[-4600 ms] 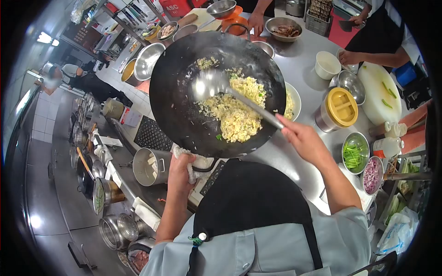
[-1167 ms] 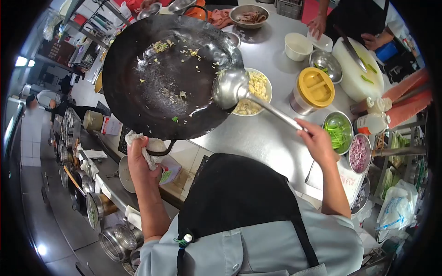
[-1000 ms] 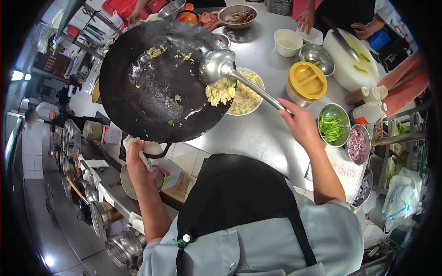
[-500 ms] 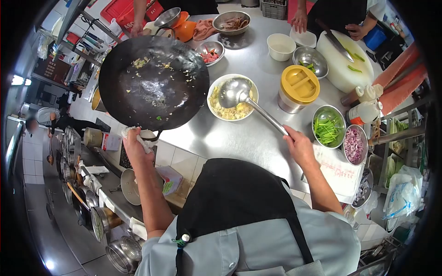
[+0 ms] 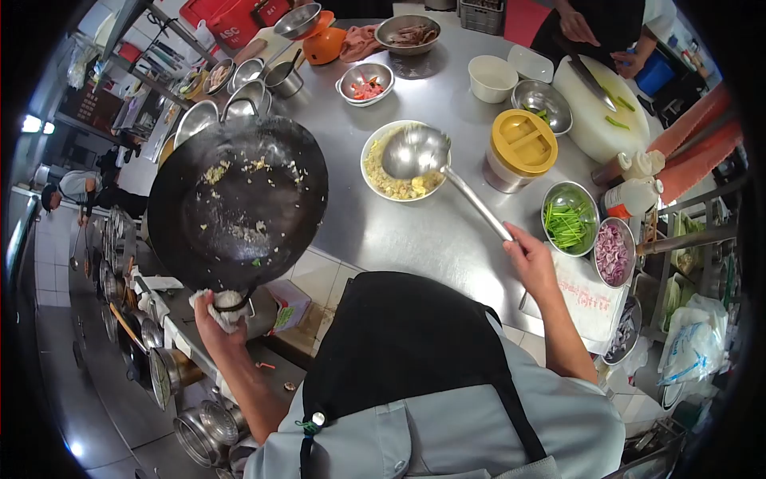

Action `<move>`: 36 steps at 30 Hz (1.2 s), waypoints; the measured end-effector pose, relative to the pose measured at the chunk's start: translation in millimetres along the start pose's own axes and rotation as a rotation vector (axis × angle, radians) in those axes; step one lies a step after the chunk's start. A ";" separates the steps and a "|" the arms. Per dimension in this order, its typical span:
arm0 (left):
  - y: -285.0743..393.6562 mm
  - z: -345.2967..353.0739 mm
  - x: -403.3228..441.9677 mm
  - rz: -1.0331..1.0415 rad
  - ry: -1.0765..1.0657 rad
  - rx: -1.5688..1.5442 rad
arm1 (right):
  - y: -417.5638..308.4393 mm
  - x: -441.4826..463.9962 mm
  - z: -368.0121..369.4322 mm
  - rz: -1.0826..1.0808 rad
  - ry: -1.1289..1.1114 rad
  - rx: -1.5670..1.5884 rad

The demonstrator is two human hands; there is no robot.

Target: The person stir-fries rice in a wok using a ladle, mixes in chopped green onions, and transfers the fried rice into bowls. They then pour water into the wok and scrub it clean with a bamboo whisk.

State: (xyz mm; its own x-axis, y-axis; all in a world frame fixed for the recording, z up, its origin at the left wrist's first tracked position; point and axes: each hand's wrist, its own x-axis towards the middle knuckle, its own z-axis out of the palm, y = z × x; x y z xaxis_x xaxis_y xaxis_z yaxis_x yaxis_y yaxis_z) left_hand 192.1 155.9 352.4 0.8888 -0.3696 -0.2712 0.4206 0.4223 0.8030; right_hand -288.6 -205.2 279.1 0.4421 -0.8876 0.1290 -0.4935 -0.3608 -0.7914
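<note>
My left hand is closed around a handle of the black wok, with a white cloth between. Bits of rice and egg cling to the wok's tilted inside. In my right hand is the long handle of a metal ladle. The ladle's bowl rests on or just over the fried rice in a white bowl on the steel table; it hides part of the rice. Right of the ladle stands a tub with a yellow lid.
On the steel table are bowls of cut green stalks, chopped red onion and red pieces. A knife lies on a round cutting board near another person's hands. A stove counter with pots is at left.
The wok has moved left and down, away from the white bowl, with my left hand on it. My right hand and the ladle have shifted slightly. The other person's hand has left the white container.
</note>
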 end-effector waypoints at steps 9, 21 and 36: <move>-18.6 -93.4 -120.5 -0.051 0.234 -0.086 | -139.1 76.9 64.9 -0.156 -0.798 0.344; -179.4 -49.3 -289.8 0.303 1.094 -0.319 | -119.2 160.4 266.2 -0.989 -1.763 -0.110; -330.6 -4.5 -273.3 0.766 1.422 -0.839 | -242.8 190.0 414.0 -1.723 -1.749 -0.492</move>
State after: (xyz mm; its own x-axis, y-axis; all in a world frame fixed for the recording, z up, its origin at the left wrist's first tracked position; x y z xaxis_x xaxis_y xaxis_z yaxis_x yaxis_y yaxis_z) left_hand -189.0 121.0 158.6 0.1806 0.8028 -0.5682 -0.5387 0.5641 0.6258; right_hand 225.3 -167.7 248.3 0.2496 0.8987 -0.3606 0.8143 -0.3963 -0.4240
